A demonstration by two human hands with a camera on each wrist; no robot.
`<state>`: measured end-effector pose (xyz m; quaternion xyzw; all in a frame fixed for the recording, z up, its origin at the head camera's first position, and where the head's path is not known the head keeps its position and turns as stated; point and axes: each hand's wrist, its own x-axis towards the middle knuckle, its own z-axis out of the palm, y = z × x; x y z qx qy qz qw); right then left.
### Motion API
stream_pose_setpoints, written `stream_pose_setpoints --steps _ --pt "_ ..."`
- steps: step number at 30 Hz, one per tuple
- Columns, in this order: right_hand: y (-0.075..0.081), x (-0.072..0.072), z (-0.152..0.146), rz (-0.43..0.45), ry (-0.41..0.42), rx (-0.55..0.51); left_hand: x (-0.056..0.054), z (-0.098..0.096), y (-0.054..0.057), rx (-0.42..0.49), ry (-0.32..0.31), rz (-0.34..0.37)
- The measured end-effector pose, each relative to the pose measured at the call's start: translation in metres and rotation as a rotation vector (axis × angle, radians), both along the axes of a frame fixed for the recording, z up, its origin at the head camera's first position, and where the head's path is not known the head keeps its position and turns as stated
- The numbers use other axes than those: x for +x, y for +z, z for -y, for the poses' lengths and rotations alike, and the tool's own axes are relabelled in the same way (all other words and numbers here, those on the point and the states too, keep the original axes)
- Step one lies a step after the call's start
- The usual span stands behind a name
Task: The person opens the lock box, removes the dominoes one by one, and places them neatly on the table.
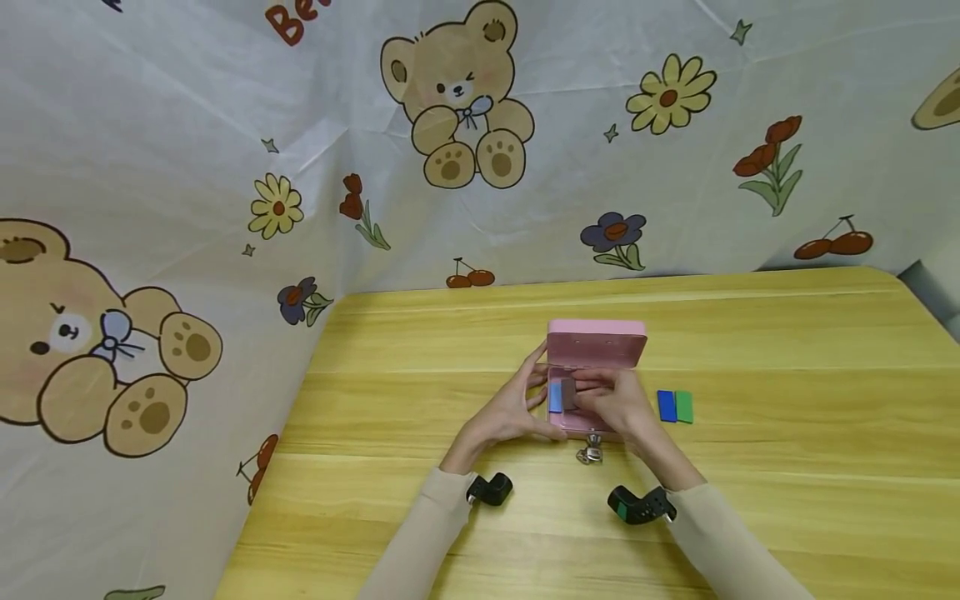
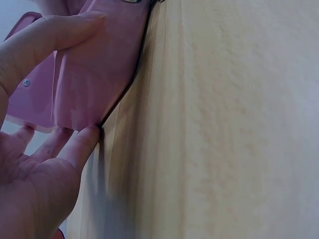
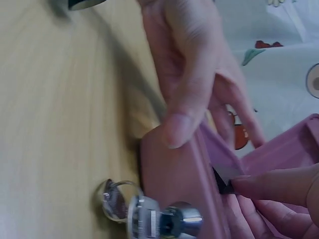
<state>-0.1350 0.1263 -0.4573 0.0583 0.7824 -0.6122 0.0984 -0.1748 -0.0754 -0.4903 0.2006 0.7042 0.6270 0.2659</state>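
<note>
A pink metal box (image 1: 564,423) stands on the table, its lid (image 1: 596,350) raised at the back. My left hand (image 1: 512,410) holds the box at its left end, thumb on the front wall and fingers behind the far corner. Inside the box, my right hand (image 1: 619,402) pinches a flat brown piece (image 1: 568,395) between thumb and fingers. Beside that piece, along the left wall, stands a light blue piece (image 1: 555,398). Its lower part is hidden by the box in the right wrist view. Keys (image 1: 591,451) hang from the lock on the front wall.
To the right of the box, a dark blue piece (image 1: 667,406) and a green piece (image 1: 683,407) lie side by side on the wooden table (image 1: 787,467). A bear-print cloth (image 1: 555,208) hangs behind the table and on the left.
</note>
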Motion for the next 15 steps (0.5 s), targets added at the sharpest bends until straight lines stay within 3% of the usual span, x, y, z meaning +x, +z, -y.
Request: stream_pose_setpoints --steps 9,15 --pt "0.02 0.02 -0.044 0.024 -0.027 -0.171 -0.001 -0.002 -0.001 -0.021 -0.007 -0.023" --pt "0.013 0.034 -0.108 -0.017 -0.072 -0.179 -0.001 0.001 -0.002 -0.022 -0.006 -0.033"
